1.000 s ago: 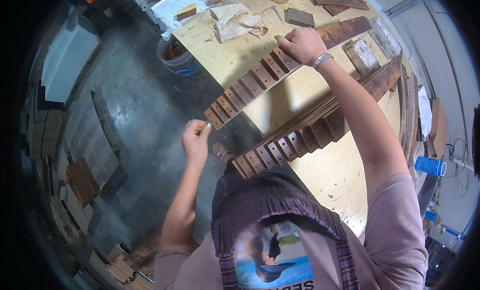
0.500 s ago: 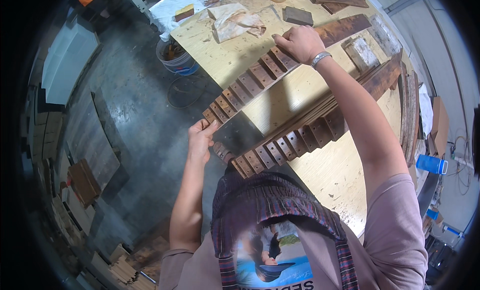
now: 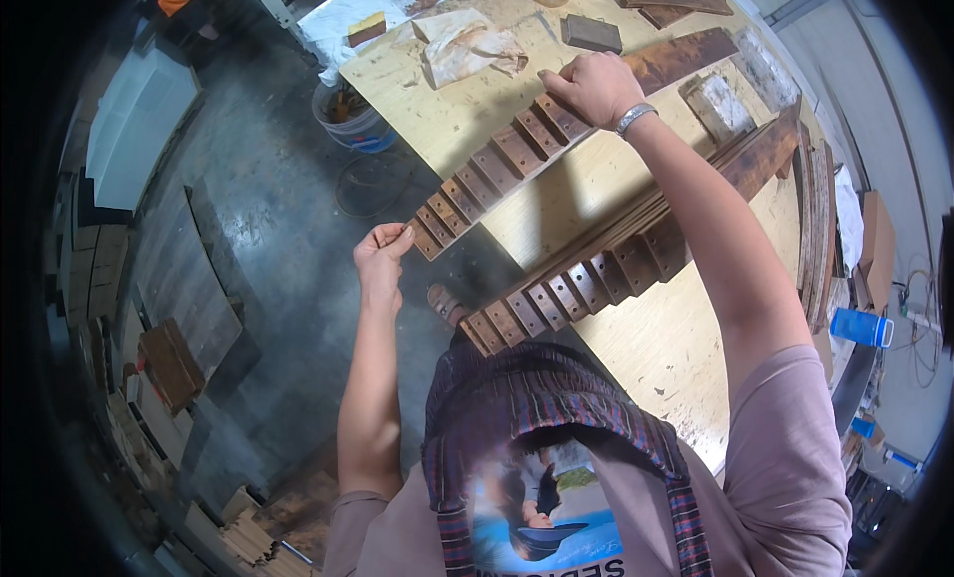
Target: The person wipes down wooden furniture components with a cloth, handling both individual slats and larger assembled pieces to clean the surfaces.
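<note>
A long dark-brown wooden piece (image 3: 482,182) lies slantwise across the table, its near left end jutting past the edge. Stepped blocks with small paired holes run along that part; its far end is smooth. At the jutting tip, my left hand (image 3: 382,259) is closed, thumb and fingers pinching the corner. Farther up, my right hand (image 3: 604,88) wraps over the same piece, with a metal band on the wrist. Nearer my body lies a similar stepped wooden piece (image 3: 581,285) beside several stacked long strips; my right forearm passes above them.
The pale table (image 3: 407,110) carries a stained cloth (image 3: 467,48), a grey block (image 3: 592,33), a whitish block (image 3: 721,108) and a sponge (image 3: 368,28). A bucket (image 3: 355,123) stands on the floor by its left edge. A blue container (image 3: 861,328) is at right.
My left hand has shifted slightly left and up, from under the stepped piece's tip to its outer corner. The right hand and both wooden pieces look unmoved.
</note>
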`<state>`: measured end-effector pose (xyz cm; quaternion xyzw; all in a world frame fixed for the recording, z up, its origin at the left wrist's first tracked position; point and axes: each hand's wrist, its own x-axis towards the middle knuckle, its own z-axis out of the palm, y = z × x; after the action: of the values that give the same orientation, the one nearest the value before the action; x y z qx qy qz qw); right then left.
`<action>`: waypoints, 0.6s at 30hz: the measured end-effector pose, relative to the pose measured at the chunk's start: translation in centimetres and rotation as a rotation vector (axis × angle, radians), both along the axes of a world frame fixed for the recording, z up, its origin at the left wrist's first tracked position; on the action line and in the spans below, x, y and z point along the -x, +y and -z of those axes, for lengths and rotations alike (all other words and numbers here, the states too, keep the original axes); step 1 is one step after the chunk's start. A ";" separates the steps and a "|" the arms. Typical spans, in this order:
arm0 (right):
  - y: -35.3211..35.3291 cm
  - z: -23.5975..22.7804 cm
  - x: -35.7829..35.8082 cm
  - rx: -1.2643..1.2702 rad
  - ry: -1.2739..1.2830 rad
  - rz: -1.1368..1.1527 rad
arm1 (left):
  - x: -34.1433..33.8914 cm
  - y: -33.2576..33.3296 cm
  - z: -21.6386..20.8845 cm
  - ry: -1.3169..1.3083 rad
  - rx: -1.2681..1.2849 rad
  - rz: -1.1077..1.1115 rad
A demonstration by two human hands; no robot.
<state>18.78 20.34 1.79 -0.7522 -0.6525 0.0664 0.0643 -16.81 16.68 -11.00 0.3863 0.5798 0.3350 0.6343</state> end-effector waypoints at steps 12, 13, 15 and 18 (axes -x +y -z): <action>-0.1 -0.2 -0.1 -0.039 -0.039 -0.041 | 0.2 4.6 -0.8 0.208 -0.357 -0.067; 0.1 0.0 -0.2 -0.014 -0.016 -0.005 | -0.9 6.2 -1.7 0.247 -0.400 -0.047; 0.2 -0.4 0.3 0.009 -0.004 0.000 | -2.8 9.5 -4.0 0.420 -0.414 0.034; 0.5 -0.3 0.6 -0.003 -0.007 -0.013 | -5.9 15.1 -4.3 0.586 -0.521 0.158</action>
<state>18.17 20.79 2.08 -0.7481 -0.6576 0.0634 0.0628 -10.95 31.83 -6.65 0.6568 0.6002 0.2967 0.3469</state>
